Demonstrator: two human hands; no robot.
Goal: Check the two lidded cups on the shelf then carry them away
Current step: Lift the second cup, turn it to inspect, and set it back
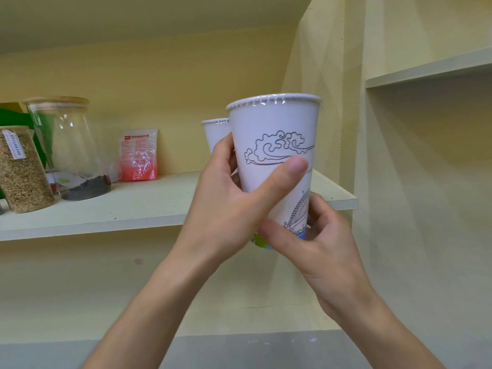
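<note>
A tall white paper cup (277, 129) with a film-sealed lid and a line drawing of clouds is held upright in front of the shelf (133, 206). My left hand (234, 206) wraps its middle, thumb across the front. My right hand (316, 246) grips its base from the right. A second lidded white cup (216, 133) stands on the shelf behind, mostly hidden by the first cup and my left fingers.
On the shelf's left stand a glass jar of grain (22, 169), a glass jar with dark contents (72, 153) and a red and white packet (138, 155) leaning on the wall. Another shelf (426, 70) juts out at the upper right.
</note>
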